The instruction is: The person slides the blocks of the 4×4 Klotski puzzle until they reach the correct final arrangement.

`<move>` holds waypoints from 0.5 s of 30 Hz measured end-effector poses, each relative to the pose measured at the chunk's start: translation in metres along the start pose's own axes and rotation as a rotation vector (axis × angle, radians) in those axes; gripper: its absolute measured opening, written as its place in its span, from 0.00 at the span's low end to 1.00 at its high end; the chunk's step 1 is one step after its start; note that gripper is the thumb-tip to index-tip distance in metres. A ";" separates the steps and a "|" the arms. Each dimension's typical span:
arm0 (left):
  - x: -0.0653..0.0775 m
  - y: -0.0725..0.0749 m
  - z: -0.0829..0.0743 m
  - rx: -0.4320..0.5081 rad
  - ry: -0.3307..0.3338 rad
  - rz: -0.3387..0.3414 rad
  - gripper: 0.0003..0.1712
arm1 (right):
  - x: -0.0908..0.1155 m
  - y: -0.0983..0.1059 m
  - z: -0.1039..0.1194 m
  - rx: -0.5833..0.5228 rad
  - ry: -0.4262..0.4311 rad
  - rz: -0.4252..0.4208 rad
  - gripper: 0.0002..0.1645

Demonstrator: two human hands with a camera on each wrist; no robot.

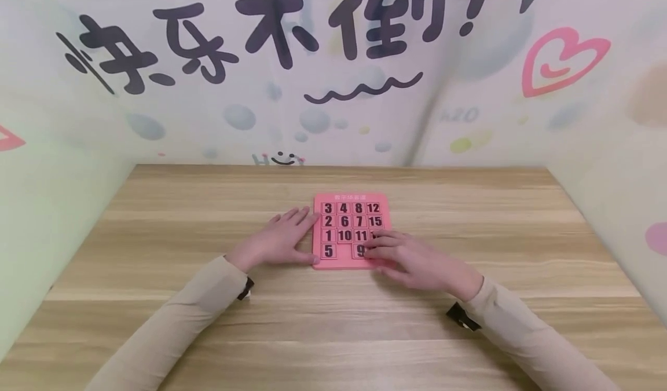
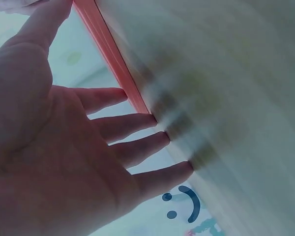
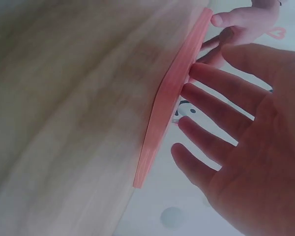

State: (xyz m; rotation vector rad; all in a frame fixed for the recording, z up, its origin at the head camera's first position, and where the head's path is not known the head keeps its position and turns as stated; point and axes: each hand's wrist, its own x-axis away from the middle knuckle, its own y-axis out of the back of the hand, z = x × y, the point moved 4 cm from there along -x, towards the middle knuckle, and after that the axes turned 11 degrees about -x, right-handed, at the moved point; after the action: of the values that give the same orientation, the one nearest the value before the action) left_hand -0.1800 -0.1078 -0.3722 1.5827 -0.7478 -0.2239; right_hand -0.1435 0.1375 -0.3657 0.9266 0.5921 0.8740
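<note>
Left hand [image 1: 278,238] had its fingers straight and spread apart, thumb and index touching the left edge of the pink number puzzle [image 1: 339,265]. Right hand [image 1: 417,260] had fingers extended, unclamped, tips at the 9 tile [image 1: 359,251]. Puzzle lay flat on the wooden table [image 1: 312,333], between both hands. 5 tile [image 1: 328,251] sat bottom-left.

There were two hands, one left hand [image 1: 278,241] and one right hand [image 1: 417,259], with two sleeves [image 1: 169,328]. One board [image 1: 344,265] bore thirteen tiles [image 1: 344,221] with readable numbers: four in the far row, four in the next, three in the third, two in the near one. One more showed partly; others may have been hidden. Beyond stood four large characters [image 1: 280,37] and one exclamation mark [image 1: 478,2].
</note>
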 end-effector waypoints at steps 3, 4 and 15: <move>0.000 -0.002 0.001 -0.017 -0.008 -0.017 0.56 | -0.001 0.001 0.002 0.001 -0.010 0.002 0.21; 0.000 -0.003 0.001 -0.023 -0.011 -0.021 0.56 | -0.001 0.002 0.002 0.001 -0.014 0.004 0.21; -0.001 -0.005 0.005 -0.044 -0.035 -0.075 0.55 | -0.001 0.001 0.003 0.037 0.007 0.012 0.23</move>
State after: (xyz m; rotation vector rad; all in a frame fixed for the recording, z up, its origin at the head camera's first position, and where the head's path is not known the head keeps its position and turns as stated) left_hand -0.1821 -0.1114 -0.3776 1.5696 -0.7066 -0.3212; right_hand -0.1423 0.1360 -0.3633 0.9621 0.6111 0.8795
